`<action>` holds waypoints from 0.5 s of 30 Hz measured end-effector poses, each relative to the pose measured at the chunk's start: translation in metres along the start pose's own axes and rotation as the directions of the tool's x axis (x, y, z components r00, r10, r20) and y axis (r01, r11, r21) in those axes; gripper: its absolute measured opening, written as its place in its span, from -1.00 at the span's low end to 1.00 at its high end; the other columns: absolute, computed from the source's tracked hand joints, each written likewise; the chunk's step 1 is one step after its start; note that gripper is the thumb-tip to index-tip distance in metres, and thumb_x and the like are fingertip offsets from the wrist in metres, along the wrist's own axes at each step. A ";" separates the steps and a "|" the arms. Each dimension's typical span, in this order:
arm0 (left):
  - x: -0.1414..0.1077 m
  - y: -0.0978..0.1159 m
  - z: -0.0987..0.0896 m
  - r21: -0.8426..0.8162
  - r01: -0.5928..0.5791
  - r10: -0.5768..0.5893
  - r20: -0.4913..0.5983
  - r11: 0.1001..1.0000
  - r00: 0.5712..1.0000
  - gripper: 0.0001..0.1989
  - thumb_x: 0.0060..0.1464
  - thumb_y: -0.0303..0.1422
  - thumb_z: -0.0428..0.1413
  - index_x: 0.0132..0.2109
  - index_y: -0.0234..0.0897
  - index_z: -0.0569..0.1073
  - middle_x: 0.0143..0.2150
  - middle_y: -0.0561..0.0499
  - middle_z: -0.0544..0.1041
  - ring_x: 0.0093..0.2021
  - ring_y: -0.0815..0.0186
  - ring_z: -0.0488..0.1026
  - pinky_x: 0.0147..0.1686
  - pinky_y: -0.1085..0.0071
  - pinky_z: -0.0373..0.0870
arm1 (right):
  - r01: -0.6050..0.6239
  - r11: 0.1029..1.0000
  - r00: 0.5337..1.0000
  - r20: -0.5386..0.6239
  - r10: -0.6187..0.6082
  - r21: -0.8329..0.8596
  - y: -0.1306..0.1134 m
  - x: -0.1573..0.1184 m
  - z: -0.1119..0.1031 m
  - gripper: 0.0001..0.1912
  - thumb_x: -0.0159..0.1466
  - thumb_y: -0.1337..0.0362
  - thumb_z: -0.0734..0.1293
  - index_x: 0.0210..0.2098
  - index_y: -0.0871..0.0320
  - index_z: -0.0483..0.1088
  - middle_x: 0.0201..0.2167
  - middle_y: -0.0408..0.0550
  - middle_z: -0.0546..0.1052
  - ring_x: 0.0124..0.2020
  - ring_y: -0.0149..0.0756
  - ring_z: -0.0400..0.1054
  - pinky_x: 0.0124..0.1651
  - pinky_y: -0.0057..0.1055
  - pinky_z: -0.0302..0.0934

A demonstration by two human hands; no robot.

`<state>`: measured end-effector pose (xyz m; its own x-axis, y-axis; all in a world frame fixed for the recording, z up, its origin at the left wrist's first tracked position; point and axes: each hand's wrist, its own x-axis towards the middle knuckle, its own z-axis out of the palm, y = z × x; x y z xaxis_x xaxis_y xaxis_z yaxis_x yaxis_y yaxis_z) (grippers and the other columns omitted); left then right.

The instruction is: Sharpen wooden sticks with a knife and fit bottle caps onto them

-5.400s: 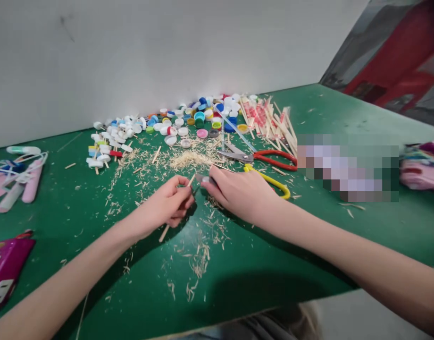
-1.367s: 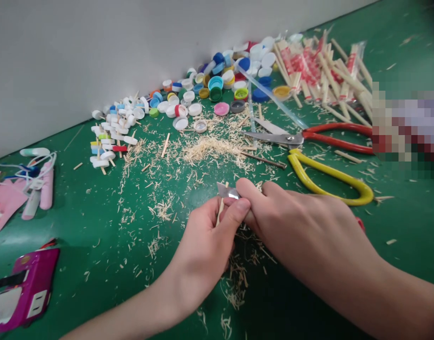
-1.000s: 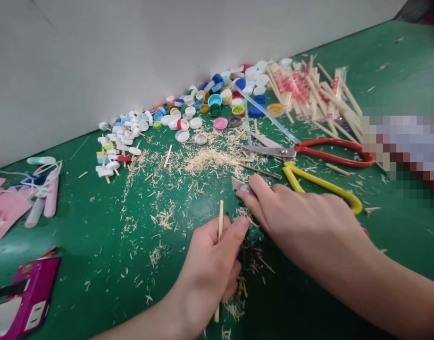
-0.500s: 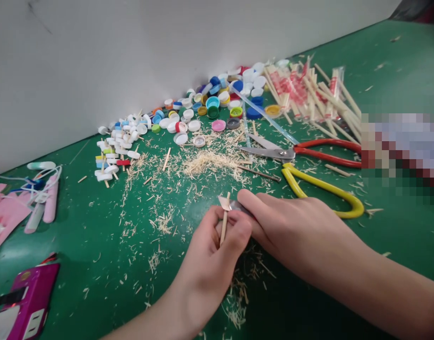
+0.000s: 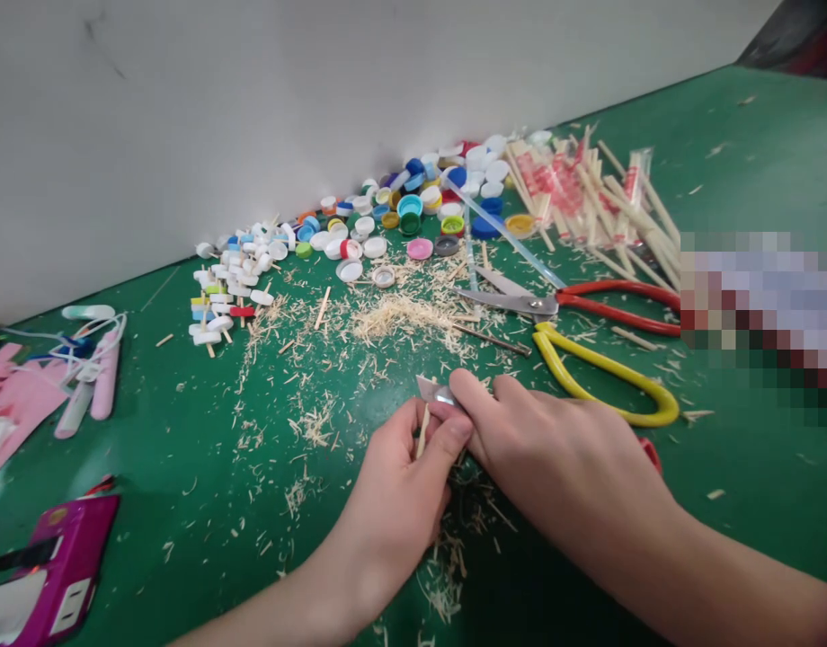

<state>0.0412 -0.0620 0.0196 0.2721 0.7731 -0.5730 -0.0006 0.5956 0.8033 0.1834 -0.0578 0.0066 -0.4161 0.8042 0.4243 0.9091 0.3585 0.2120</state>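
Purple device (image 5: pixel 73 562) far left on green table (image 5: pixel 204 539). White caps on sticks (image 5: pixel 219 324) near wall. Left hand (image 5: pixel 400 481) grips wooden stick (image 5: pixel 422 433), upper end by blade (image 5: pixel 431 389); contact unclear. Right hand (image 5: pixel 548 440) clenched around blade's mostly hidden holder. Scissors (image 5: pixel 543 306) beyond, blades apart; chopsticks (image 5: pixel 592 193) piled behind.

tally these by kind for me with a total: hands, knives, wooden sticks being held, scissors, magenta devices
Hands: 2 (left hand and right hand)
Knife: 1, in the right hand
Held wooden stick: 1, in the left hand
Scissors: 1 pair
Magenta device: 1, partly out of frame
Total: 6
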 end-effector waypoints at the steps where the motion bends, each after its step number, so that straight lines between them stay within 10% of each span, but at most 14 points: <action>1: 0.000 0.000 0.002 -0.025 0.032 -0.032 -0.005 0.999 0.999 -0.61 0.11 0.03 0.12 -0.25 -0.20 0.26 -0.67 0.31 0.01 -0.73 0.61 -0.15 -0.71 0.57 -0.17 | -0.001 1.000 1.000 -0.008 0.000 -0.027 0.001 0.000 0.001 -0.79 0.36 0.30 0.15 -0.38 0.10 0.31 -0.66 -0.18 0.24 -0.74 -0.30 0.16 -0.54 -0.42 -0.32; 9: 0.005 0.003 0.013 -0.136 0.125 -0.142 -0.126 0.983 0.982 -0.52 0.09 0.04 0.12 -0.37 -0.16 0.05 -0.64 0.30 -0.11 -0.72 0.59 -0.20 -0.77 0.63 -0.22 | -0.153 0.988 0.940 0.302 0.156 -0.033 0.022 0.006 0.012 -0.54 0.46 0.05 -0.01 -0.21 0.11 0.41 -0.62 -0.10 0.41 -0.69 -0.32 0.26 -0.60 -0.41 -0.40; 15: 0.006 0.007 0.014 -0.097 0.080 -0.086 -0.056 0.992 0.995 -0.54 0.06 0.09 0.12 -0.31 -0.16 0.12 -0.62 0.27 0.03 -0.71 0.58 -0.07 -0.75 0.61 -0.22 | -0.096 0.992 0.989 0.121 0.086 0.079 0.028 0.006 0.008 -0.51 0.47 0.05 -0.07 -0.25 0.12 0.38 -0.59 -0.13 0.39 -0.70 -0.39 0.19 -0.57 -0.42 -0.33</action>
<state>0.0559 -0.0562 0.0236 0.2169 0.7302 -0.6479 -0.0723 0.6739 0.7353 0.2063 -0.0392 0.0077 -0.3309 0.8835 0.3316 0.9435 0.3158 0.1000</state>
